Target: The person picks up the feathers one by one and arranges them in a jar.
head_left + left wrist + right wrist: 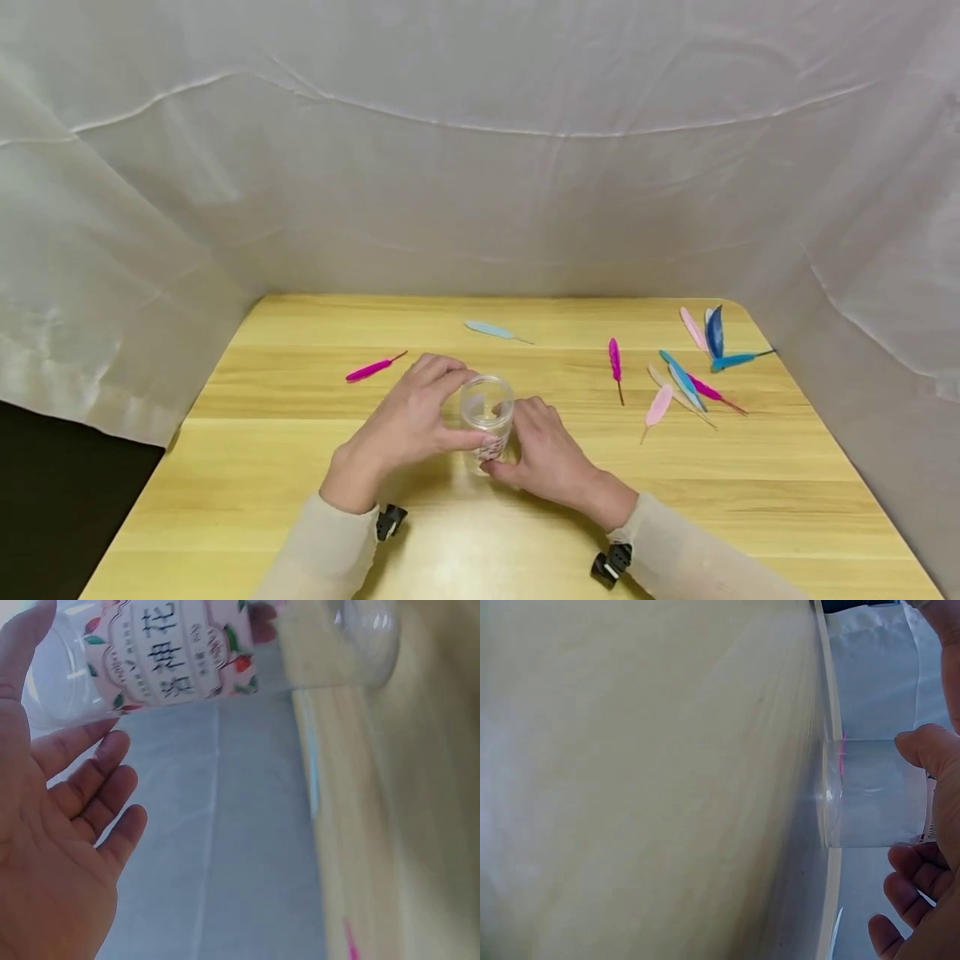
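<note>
Left wrist view: jar (210, 660) label (172, 656) reads "洛神花", fingers (90, 787) beside it.

The clear jar (187, 652) carries a pink label (176, 649) with a flower-and-leaf border. The large black Chinese characters appear to read 洛神花. Smaller print beside them is too small to read. No other text is legible.
</note>
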